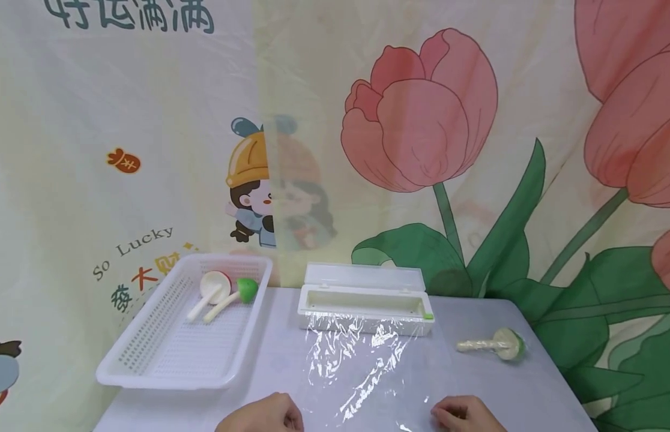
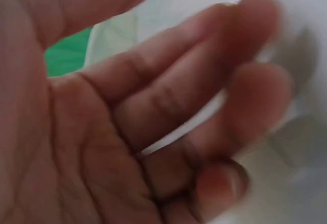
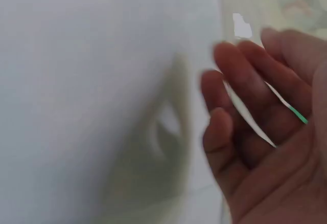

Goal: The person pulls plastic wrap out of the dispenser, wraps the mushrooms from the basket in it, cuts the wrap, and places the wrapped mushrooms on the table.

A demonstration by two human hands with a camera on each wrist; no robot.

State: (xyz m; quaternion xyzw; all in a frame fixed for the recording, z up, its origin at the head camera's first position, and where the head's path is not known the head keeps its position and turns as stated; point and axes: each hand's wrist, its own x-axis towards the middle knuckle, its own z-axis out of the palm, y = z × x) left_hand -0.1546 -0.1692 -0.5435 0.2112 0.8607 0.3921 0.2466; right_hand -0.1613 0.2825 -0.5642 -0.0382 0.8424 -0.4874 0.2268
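Note:
Clear cling film [image 1: 362,372] stretches from the white dispenser box [image 1: 367,327] toward the front of the table, wrinkled and shiny. At the film's near left side, my left hand [image 1: 267,414] is partly cut off by the frame. Its fingers bend loosely in the left wrist view, with the thumb held apart. Close to the film's right side is my right hand [image 1: 467,414]. In the right wrist view its fingers [image 3: 219,132] curve loosely and the thumb lies near the index finger, with nothing visible between them. The box's lid [image 1: 364,276] stands raised.
A white plastic basket [image 1: 175,379] at the left holds a red-rimmed mushroom-shaped toy [image 1: 215,288] and a green-capped one [image 1: 247,290]. Another green-capped mushroom toy [image 1: 505,344], in shiny wrap, lies at the right. A printed cloth [image 1: 313,72] hangs behind the table.

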